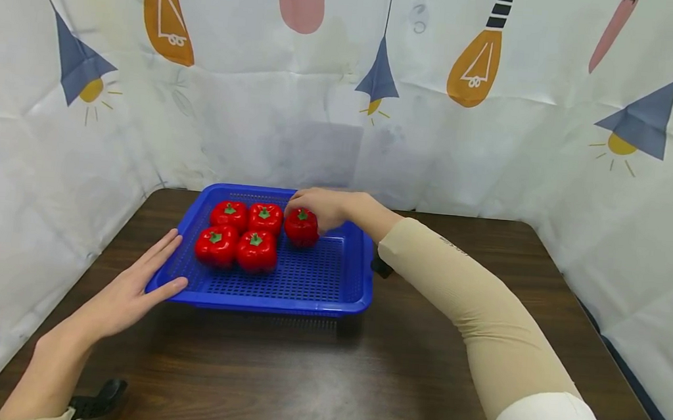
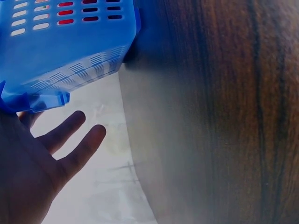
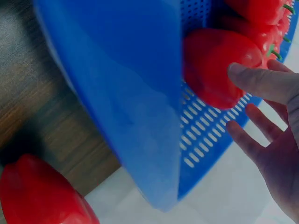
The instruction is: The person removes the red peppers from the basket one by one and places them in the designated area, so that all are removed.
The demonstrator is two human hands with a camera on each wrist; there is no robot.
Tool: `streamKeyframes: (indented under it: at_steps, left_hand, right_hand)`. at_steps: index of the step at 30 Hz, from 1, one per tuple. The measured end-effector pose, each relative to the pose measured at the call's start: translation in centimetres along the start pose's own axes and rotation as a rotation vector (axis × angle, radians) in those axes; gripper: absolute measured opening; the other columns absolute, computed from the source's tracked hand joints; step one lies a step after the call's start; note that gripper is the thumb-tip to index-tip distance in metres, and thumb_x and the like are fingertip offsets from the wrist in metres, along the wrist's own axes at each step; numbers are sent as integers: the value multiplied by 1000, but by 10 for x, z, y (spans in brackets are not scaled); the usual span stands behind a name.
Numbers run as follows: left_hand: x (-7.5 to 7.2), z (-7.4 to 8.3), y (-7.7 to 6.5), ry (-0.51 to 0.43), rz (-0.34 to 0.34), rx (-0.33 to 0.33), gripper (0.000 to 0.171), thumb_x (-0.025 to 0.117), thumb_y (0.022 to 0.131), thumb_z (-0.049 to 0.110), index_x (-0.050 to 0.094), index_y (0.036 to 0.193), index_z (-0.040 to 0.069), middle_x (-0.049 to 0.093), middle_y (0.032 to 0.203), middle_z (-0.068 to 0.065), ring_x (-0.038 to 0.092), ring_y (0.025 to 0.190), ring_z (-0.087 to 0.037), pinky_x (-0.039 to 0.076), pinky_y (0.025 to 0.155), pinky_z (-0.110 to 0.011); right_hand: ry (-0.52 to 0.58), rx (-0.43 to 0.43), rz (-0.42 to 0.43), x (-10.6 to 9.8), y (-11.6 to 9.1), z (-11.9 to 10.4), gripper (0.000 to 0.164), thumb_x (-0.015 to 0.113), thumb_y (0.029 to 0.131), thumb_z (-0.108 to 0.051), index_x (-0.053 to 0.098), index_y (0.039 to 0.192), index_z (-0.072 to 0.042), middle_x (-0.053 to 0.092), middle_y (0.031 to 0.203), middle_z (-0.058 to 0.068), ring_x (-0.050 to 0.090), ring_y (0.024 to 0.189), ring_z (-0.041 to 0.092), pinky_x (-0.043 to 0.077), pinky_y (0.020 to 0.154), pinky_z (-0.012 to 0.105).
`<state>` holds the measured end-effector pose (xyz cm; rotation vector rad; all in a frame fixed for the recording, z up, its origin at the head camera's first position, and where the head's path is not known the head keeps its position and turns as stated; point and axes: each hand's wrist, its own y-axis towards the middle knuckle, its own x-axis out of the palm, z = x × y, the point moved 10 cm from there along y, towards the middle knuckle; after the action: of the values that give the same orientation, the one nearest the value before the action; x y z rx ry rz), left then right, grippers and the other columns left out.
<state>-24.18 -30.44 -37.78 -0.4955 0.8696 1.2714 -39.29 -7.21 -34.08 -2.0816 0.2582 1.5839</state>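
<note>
A blue plastic basket (image 1: 312, 287) with a perforated floor sits on the table, with several red bell peppers (image 1: 257, 251) with green stems grouped in its left half. My right hand (image 1: 327, 208) reaches over the basket's right side and holds another red bell pepper (image 1: 301, 228) just right of the group. In the right wrist view, the thumb (image 3: 261, 84) lies against this pepper while the lower fingers stretch out beside it. My left hand (image 1: 128, 292) rests at the basket's front left corner, fingers straight along the rim, thumb over the front edge.
One more red bell pepper (image 3: 42, 196) lies outside the basket in the right wrist view; the right arm (image 1: 472, 300) hides that area in the head view. Behind the dark wooden table (image 1: 299, 378) hangs a white curtain (image 1: 296, 114) with lamp prints.
</note>
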Motion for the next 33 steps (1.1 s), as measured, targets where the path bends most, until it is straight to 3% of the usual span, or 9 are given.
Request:
streamKeyframes:
  at_steps: [8, 20, 27, 33]
  left_hand:
    - [-1, 2, -1, -4, 8, 21, 81, 65, 101, 32, 19, 166, 19, 7, 172, -8, 12, 152, -48, 15, 108, -80]
    - [0, 1, 0, -7, -7, 13, 82, 65, 101, 33, 17, 166, 20, 7, 172, -8, 12, 152, -48, 17, 106, -81]
    - [1, 0, 0, -16, -3, 15, 82, 65, 101, 32, 17, 166, 20, 7, 172, -8, 11, 153, -47, 16, 106, -81]
    - [0, 1, 0, -14, 2, 21, 82, 65, 100, 31, 18, 166, 19, 7, 172, -9, 11, 153, -47, 16, 107, -81]
  right_hand:
    - [11, 1, -31, 11, 5, 0, 82, 66, 80, 17, 49, 152, -19, 37, 159, 6, 35, 144, 24, 46, 101, 29]
    - [17, 33, -31, 11, 4, 2, 74, 64, 82, 21, 57, 145, -17, 41, 151, 8, 44, 134, 22, 50, 96, 28]
    - [-5, 28, -46, 10, 2, 1, 72, 68, 83, 17, 55, 146, -16, 46, 142, 8, 46, 123, 19, 50, 92, 29]
    - [16, 19, -68, 5, -6, 1, 71, 71, 84, 12, 53, 147, -15, 44, 144, 7, 44, 125, 20, 51, 90, 30]
